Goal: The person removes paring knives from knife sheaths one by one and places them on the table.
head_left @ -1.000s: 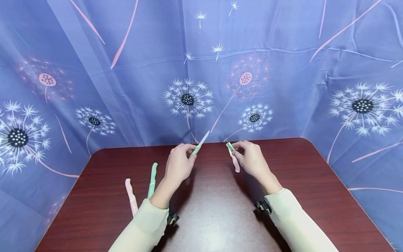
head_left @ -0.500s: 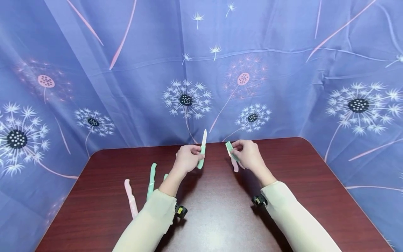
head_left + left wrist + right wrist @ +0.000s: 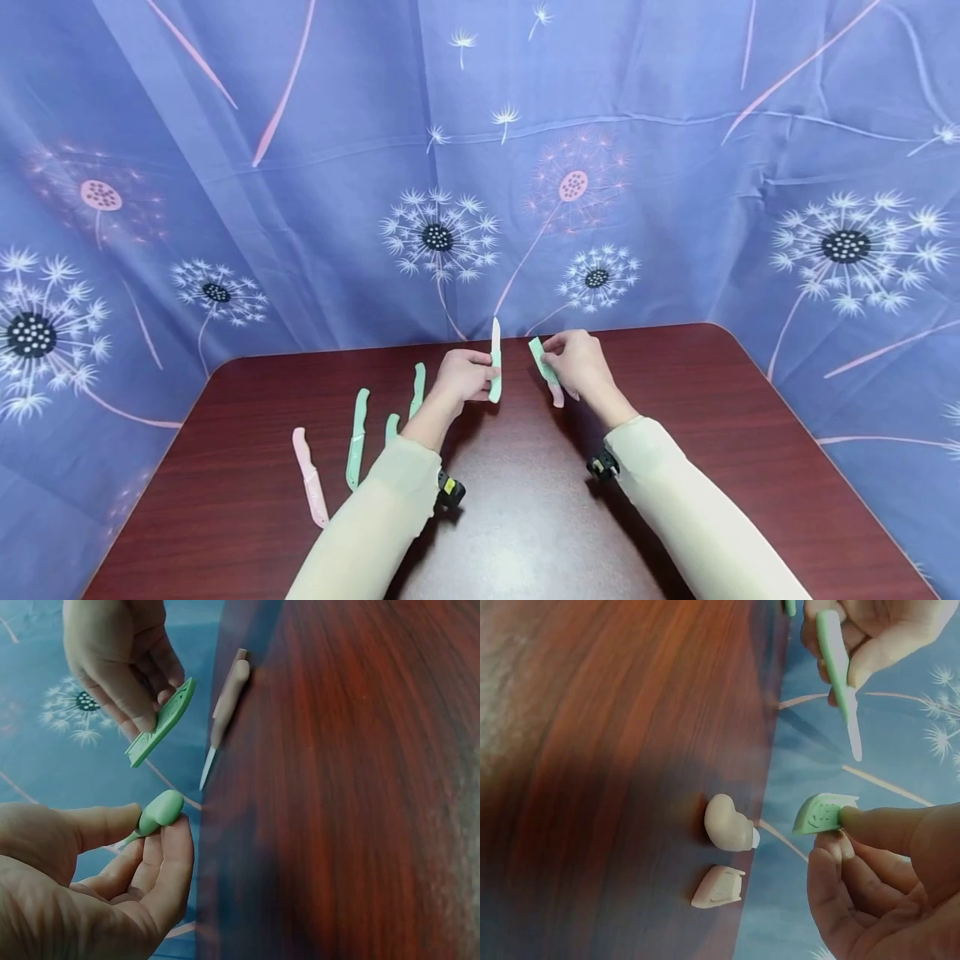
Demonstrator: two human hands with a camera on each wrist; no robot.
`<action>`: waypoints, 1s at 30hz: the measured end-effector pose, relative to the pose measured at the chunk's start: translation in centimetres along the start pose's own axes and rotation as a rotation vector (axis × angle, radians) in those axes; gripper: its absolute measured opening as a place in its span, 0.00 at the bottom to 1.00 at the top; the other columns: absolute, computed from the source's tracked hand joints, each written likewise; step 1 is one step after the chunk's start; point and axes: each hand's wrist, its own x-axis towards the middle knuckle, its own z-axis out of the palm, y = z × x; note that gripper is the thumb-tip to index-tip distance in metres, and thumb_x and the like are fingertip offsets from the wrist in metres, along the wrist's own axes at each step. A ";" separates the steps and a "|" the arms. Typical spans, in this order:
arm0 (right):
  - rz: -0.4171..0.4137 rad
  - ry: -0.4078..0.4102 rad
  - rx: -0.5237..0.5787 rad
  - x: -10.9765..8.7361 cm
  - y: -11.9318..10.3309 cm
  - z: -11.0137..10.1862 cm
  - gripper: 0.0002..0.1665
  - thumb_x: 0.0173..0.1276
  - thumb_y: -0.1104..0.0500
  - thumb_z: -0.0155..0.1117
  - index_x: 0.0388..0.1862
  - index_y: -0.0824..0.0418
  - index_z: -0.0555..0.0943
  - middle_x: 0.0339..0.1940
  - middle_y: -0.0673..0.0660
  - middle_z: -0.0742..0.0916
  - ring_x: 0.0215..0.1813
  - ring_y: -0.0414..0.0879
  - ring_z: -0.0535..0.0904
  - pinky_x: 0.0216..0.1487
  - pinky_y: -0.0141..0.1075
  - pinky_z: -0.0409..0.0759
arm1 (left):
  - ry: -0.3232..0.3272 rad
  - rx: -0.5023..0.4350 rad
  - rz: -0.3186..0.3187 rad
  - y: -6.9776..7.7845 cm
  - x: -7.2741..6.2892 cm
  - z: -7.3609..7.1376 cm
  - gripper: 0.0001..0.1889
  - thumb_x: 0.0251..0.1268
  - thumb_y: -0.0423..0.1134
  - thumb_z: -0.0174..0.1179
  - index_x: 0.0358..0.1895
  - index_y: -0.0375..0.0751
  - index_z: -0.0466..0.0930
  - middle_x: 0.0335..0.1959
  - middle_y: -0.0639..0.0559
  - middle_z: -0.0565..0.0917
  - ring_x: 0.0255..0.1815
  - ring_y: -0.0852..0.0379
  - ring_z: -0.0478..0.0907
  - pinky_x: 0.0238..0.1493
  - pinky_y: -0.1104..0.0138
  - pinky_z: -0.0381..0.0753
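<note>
My left hand (image 3: 461, 375) pinches the green handle of a paring knife (image 3: 496, 379); its bare, pale blade points away toward the curtain. Between the thumb and fingers of my right hand (image 3: 585, 367) is a green blade sheath (image 3: 542, 360), held apart from the knife. In the right wrist view the sheath (image 3: 821, 813) shows a row of small holes. Just below that hand, a pink-handled knife (image 3: 557, 395) with its blade bare lies on the table. Beside it lies a pink sheath (image 3: 720, 887), mostly hidden by the hand in the head view.
Left on the dark red wooden table (image 3: 525, 500) lie a pink knife (image 3: 310, 479) and a green knife (image 3: 357, 442), both sheathed. Two more green items, one upright-lying handle (image 3: 417, 387) and one shorter piece (image 3: 392, 427), are partly behind my left sleeve. A blue dandelion curtain (image 3: 337, 208) borders the table.
My left hand has shifted right, turning the knife from a slant to nearly straight away from me. The sheath in my right hand now shows its length. More green handles appear behind the left arm.
</note>
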 end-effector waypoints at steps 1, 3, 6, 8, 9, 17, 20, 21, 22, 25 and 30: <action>0.006 -0.005 -0.006 0.1 -0.1 0.1 0.11 0.72 0.61 0.71 0.50 0.63 0.91 0.43 0.59 0.93 0.46 0.55 0.89 0.54 0.50 0.85 | 0.000 -0.002 -0.010 -0.1 0.2 0.1 0.14 0.69 0.26 0.66 0.55 0.27 0.84 0.37 0.40 0.90 0.35 0.51 0.88 0.39 0.58 0.91; 0.014 -0.012 -0.019 0.3 -0.2 0.4 0.12 0.72 0.61 0.70 0.50 0.63 0.91 0.44 0.60 0.92 0.48 0.56 0.89 0.55 0.51 0.85 | -0.001 -0.002 -0.022 -0.3 0.5 0.4 0.13 0.69 0.26 0.66 0.54 0.27 0.84 0.37 0.40 0.90 0.35 0.52 0.88 0.39 0.59 0.91; 0.033 -0.033 -0.045 0.7 -0.3 0.8 0.12 0.71 0.61 0.70 0.51 0.63 0.91 0.45 0.61 0.92 0.50 0.58 0.88 0.56 0.50 0.85 | -0.004 -0.001 -0.040 -0.4 1.0 0.8 0.12 0.69 0.25 0.65 0.53 0.26 0.84 0.36 0.41 0.89 0.34 0.52 0.87 0.38 0.59 0.91; 0.045 -0.056 -0.066 1.0 -0.4 1.1 0.14 0.71 0.60 0.71 0.52 0.64 0.90 0.47 0.61 0.92 0.52 0.58 0.88 0.57 0.50 0.85 | -0.002 0.001 -0.051 -0.5 1.2 1.1 0.11 0.69 0.24 0.65 0.52 0.26 0.84 0.35 0.41 0.88 0.33 0.52 0.86 0.38 0.59 0.91; 0.051 -0.066 -0.077 1.1 -0.4 1.3 0.14 0.72 0.60 0.71 0.53 0.64 0.90 0.49 0.61 0.92 0.53 0.58 0.88 0.57 0.50 0.85 | -0.001 0.004 -0.056 -0.5 1.2 1.2 0.11 0.69 0.24 0.64 0.52 0.26 0.84 0.34 0.41 0.88 0.33 0.52 0.86 0.38 0.60 0.91; 0.093 -0.132 -0.094 1.6 -0.8 2.3 0.16 0.73 0.61 0.70 0.57 0.67 0.87 0.54 0.68 0.89 0.32 0.54 0.91 0.55 0.48 0.87 | -0.022 0.008 -0.077 -0.7 1.4 2.1 0.13 0.69 0.22 0.63 0.54 0.23 0.82 0.37 0.39 0.88 0.33 0.51 0.86 0.38 0.59 0.91; 0.117 -0.153 -0.071 1.5 -0.9 2.7 0.16 0.75 0.63 0.68 0.58 0.68 0.85 0.53 0.72 0.88 0.16 0.54 0.86 0.46 0.45 0.90 | -0.015 0.026 -0.080 -0.7 1.5 2.4 0.15 0.68 0.21 0.63 0.56 0.22 0.81 0.37 0.40 0.88 0.34 0.50 0.87 0.37 0.59 0.91; 0.124 -0.155 -0.061 1.5 -0.9 2.8 0.16 0.75 0.63 0.68 0.57 0.69 0.85 0.53 0.72 0.88 0.14 0.54 0.85 0.40 0.44 0.90 | -0.010 0.036 -0.079 -0.7 1.6 2.5 0.15 0.68 0.21 0.63 0.57 0.22 0.81 0.36 0.40 0.87 0.34 0.50 0.87 0.37 0.59 0.91; 0.128 -0.154 -0.056 1.4 -1.0 2.9 0.15 0.75 0.64 0.67 0.57 0.69 0.84 0.52 0.72 0.88 0.13 0.53 0.84 0.34 0.44 0.90 | -0.005 0.053 -0.078 -0.7 1.6 2.6 0.15 0.68 0.21 0.64 0.57 0.22 0.81 0.35 0.40 0.87 0.33 0.50 0.88 0.36 0.59 0.91; 0.137 -0.138 -0.035 1.2 -1.1 3.1 0.10 0.74 0.66 0.66 0.51 0.69 0.84 0.48 0.70 0.88 0.13 0.54 0.84 0.18 0.42 0.85 | 0.002 0.110 -0.080 -0.7 2.0 2.9 0.15 0.67 0.21 0.64 0.55 0.23 0.83 0.33 0.41 0.87 0.31 0.49 0.89 0.34 0.61 0.91; 0.114 -0.098 -0.089 1.0 -1.2 3.4 0.06 0.68 0.69 0.62 0.31 0.62 0.81 0.30 0.60 0.84 0.18 0.50 0.81 0.16 0.40 0.79 | 0.010 0.192 -0.101 -0.6 2.5 3.3 0.12 0.67 0.22 0.65 0.52 0.24 0.86 0.29 0.40 0.87 0.29 0.50 0.89 0.30 0.63 0.90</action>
